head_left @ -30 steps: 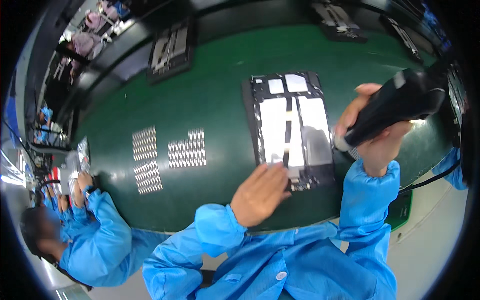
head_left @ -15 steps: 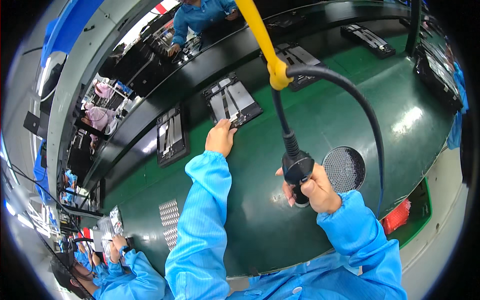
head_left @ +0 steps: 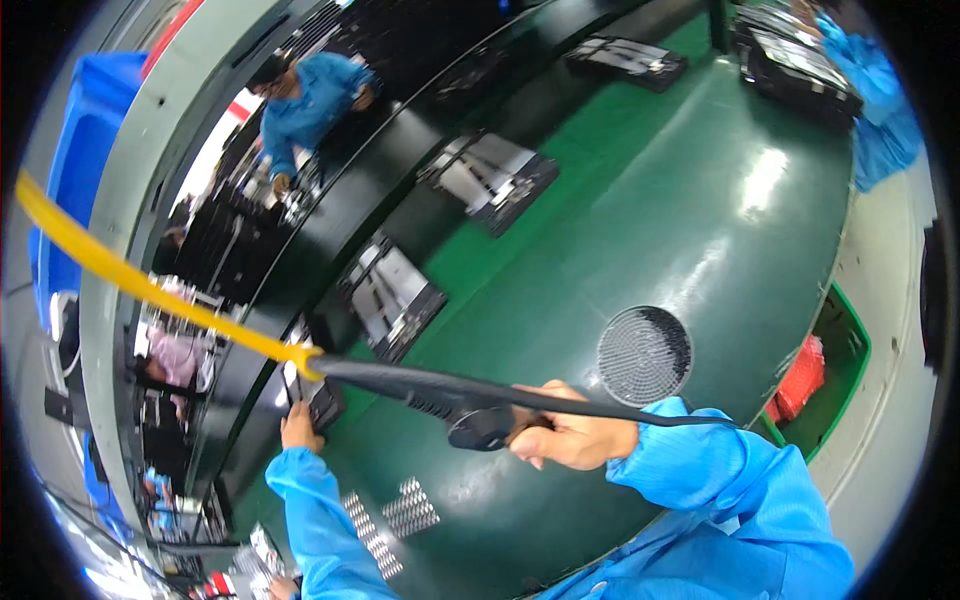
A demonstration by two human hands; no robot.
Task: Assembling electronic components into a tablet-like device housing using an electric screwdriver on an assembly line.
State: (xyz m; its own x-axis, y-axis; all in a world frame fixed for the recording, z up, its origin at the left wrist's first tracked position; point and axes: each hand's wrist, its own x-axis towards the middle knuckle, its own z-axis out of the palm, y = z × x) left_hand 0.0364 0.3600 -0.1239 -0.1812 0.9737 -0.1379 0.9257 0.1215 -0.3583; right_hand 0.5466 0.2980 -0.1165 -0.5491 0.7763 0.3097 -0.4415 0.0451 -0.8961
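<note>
My right hand [head_left: 575,435] is wrapped round a black corded power tool [head_left: 483,428], which looks like an electric screwdriver. It is held above the green bench, and its tip is hidden. A yellow cord [head_left: 150,285] tied to its black cable stretches off to the upper left. My left hand [head_left: 300,430] reaches to the near end of the leftmost opened device [head_left: 318,385], a flat black housing with silver panels inside. Its fingers are bent against the housing's edge, slightly blurred. Another opened device [head_left: 390,300] lies just beyond.
Further opened devices [head_left: 490,180] line the bench's far side. A round, hole-patterned dish [head_left: 645,355] sits beyond my right hand, and small silver parts [head_left: 410,510] lie in rows nearer me. A green bin [head_left: 850,375] holds red wrap. Co-workers [head_left: 310,105] sit across and beside.
My view has swung round. My left hand has moved left, from the second device to the leftmost one. The tool has tipped from upright to lying nearly level, still in my right hand.
</note>
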